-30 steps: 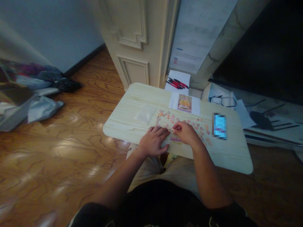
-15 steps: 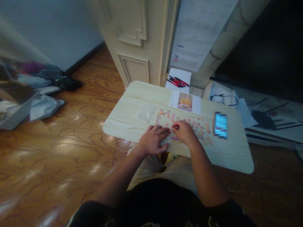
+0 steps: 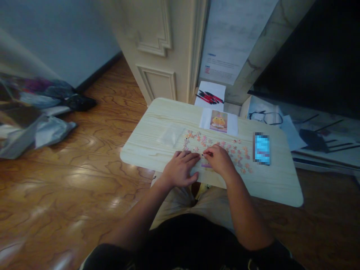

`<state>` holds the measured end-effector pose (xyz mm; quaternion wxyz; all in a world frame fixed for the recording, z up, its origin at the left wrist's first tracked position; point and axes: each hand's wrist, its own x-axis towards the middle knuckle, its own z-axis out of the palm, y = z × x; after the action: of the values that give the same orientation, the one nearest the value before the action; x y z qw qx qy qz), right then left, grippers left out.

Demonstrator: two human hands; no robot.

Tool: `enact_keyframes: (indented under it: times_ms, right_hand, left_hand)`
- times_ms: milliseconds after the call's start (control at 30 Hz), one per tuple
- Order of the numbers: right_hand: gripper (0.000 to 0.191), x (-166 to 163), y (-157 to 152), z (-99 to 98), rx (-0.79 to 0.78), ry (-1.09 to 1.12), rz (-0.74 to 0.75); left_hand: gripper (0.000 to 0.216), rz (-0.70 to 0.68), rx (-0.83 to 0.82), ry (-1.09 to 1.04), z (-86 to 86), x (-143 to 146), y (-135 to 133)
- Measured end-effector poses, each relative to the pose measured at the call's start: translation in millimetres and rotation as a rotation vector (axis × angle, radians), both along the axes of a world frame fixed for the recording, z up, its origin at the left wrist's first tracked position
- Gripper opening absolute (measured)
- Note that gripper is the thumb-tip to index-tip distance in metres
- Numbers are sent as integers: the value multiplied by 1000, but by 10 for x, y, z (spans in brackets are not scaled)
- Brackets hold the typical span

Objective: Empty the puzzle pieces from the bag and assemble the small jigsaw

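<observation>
My left hand [image 3: 181, 168] lies flat on the pale wood-grain table [image 3: 143, 129], fingers stretched toward the right and thumb apart. Just right of its fingertips, my right hand [image 3: 219, 160] is closed in a pinch on a small puzzle piece, mostly hidden by the fingers. Between and below the hands shows a purple-edged strip of joined puzzle [image 3: 206, 165], partly covered. Loose puzzle pieces [image 3: 243, 153] in orange and pink are scattered beyond and to the right of my hands. A printed picture [image 3: 218, 121] of a yellow-orange figure lies on white paper behind them.
A clear plastic bag [image 3: 171, 135] rests left of the pieces. The phone [image 3: 261, 149] lies at the table's right. Red and black pens [image 3: 209, 97] sit on paper past the far edge. Bags and boxes [image 3: 53, 127] stand on the floor at left.
The view has shifted slightly. Both hands keep nearly the same place and pose, with only small movement at the right fingertips.
</observation>
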<state>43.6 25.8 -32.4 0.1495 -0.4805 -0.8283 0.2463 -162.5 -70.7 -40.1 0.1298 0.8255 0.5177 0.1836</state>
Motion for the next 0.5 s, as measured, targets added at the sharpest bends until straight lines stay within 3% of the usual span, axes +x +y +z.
enact_keyframes:
  times_ms: [133, 333, 400, 500]
  right_hand:
    - [24, -60, 29, -55, 19, 7, 43]
    - [25, -66, 12, -32, 47, 92, 51]
    - [24, -37, -6, 21, 71, 121, 30]
    - [22, 2, -32, 108, 79, 129, 7]
  left_hand:
    - [61, -29, 3, -10, -8, -13, 1]
    - [57, -8, 13, -46, 15, -11, -26]
    - [51, 74, 28, -67, 36, -29, 22]
    - [39, 314, 58, -48, 88, -89, 220]
